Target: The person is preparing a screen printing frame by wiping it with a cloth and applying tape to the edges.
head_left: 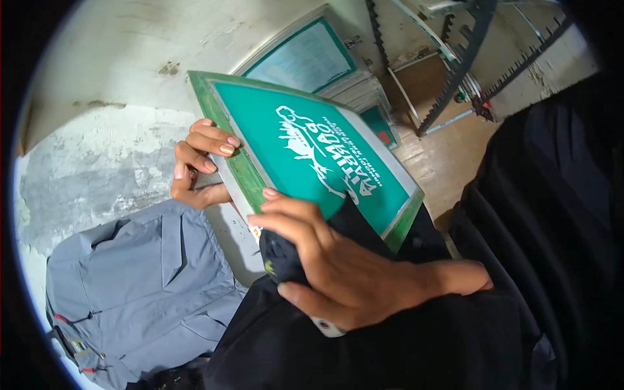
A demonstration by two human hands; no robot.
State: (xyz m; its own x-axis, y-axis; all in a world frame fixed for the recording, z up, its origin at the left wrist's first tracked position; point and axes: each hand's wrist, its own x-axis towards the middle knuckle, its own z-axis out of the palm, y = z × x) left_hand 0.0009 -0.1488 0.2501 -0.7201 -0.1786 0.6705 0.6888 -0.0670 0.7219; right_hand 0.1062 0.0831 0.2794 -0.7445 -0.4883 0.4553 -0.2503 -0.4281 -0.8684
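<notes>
A screen-printing frame (305,140) with a green border, teal mesh and white lettering and drawing is held up tilted in front of me. My left hand (203,166) grips its left edge, fingers curled over the green border. My right hand (351,276) is closed around a bunched black cloth (286,250) bearing a small yellow-green mark. Its fingertips touch the frame's lower left border. Part of the dark cloth overlaps the mesh. At the lower side of the right hand shows a small white piece with a dark spot, which I cannot identify.
A grey jacket (156,273) lies at the left beside a peeling wall (110,149). Behind the frame stands another teal-bordered frame (302,55). Black toothed racks (465,55) rise at the upper right, over a brownish floor (448,159). Black clothing (546,195) fills the right.
</notes>
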